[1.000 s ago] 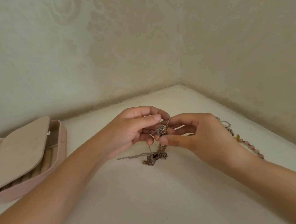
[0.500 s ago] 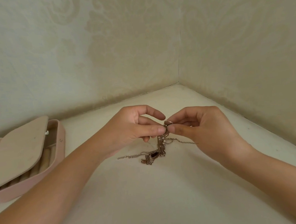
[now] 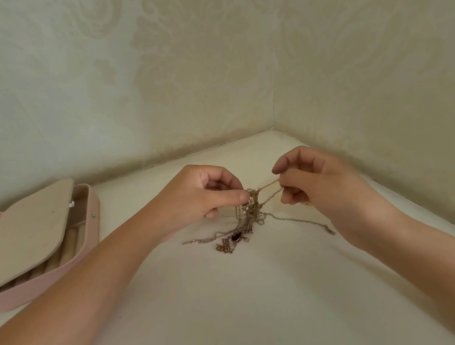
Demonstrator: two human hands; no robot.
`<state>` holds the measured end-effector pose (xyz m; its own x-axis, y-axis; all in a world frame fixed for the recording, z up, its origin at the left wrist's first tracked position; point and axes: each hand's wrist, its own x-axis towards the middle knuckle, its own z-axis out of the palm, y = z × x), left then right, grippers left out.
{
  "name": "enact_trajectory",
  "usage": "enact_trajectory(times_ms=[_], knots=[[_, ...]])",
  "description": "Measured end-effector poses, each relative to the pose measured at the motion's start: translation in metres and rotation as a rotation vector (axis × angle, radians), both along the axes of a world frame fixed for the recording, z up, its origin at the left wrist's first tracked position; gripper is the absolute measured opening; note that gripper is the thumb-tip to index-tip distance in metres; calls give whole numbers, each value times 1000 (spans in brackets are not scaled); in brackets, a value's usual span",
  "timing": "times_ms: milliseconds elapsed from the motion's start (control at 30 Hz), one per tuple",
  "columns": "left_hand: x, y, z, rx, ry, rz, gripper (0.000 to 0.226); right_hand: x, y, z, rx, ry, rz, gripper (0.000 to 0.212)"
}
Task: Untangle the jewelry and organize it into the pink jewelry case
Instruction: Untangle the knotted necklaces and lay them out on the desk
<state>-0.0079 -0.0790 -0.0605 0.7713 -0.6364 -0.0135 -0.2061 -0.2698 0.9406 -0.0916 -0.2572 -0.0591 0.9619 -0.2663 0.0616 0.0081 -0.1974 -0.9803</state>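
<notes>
Both grips clamped: left hand (image 3: 204,199) pinched the chain tangle (image 3: 248,214). Right hand (image 3: 313,183) held one strand (image 3: 269,183) taut.

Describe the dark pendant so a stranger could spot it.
On the cream table, a tangle of chains hangs between the left hand and right hand. At its bottom, on the table, lies the pendant: the only dark oval stone among pale links.

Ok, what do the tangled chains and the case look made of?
Tangled chains: thin metal links, dull gold to coppery, glinting; plated or solid cannot be told. Pink case: smooth matte shell, probably faux leather. Its beige inner flap looks velvety, likely fabric.
</notes>
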Motion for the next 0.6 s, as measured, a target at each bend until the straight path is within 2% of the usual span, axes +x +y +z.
enact_trajectory(times_ms=[167,267,433,600], knots=[[2,2,4,-186,168,-80,12,-3,-6,7,-325,55,24,29],[4,1,4,-314,294,-55,17,-3,-9,8,-422,86,64,33],[2,0,2,-353,334,-53,8,-5,-6,7,-479,113,163,30],[0,-1,0,-288,308,-100,4,-6,2,2,-290,38,275,7]])
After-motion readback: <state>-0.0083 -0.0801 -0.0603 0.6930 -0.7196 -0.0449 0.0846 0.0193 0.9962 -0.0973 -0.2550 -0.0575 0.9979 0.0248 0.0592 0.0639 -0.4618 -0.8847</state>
